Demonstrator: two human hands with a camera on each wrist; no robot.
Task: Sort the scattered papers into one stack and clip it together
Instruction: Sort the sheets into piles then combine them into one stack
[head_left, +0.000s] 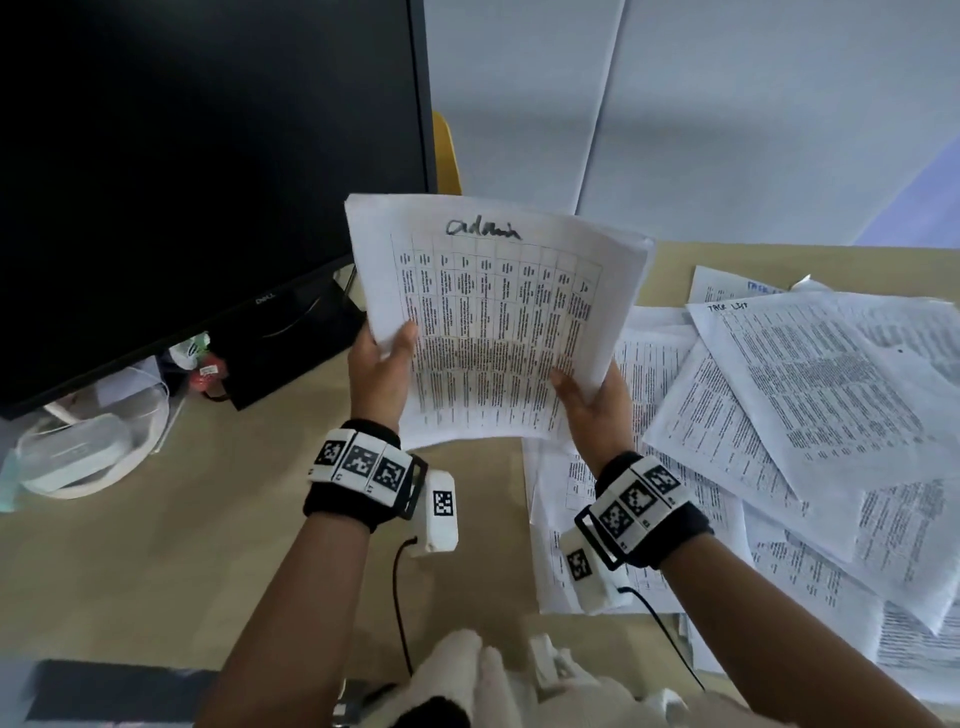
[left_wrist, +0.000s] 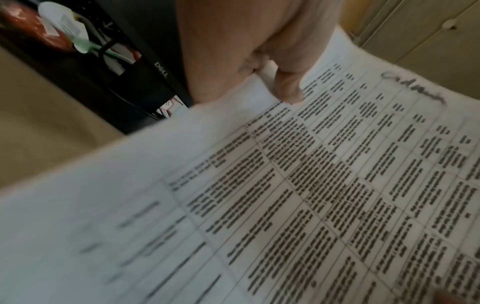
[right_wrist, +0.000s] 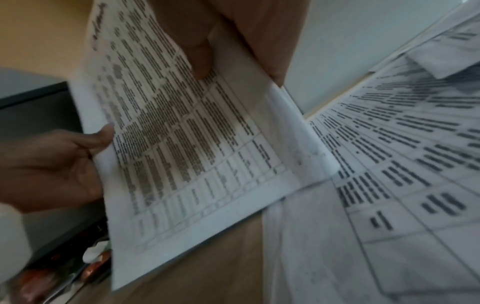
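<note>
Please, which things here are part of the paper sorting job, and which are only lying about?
Part of the job:
- held sheets, in left hand and right hand
- loose papers on the desk

Only lying about:
- monitor
- white cable bundle
- small red item under the monitor

- Left wrist (head_left: 358, 475): black band carrying white square-coded marker tiles.
- Right wrist (head_left: 644, 512): matching black band and tiles.
- Each band: white camera block, black cable.
</note>
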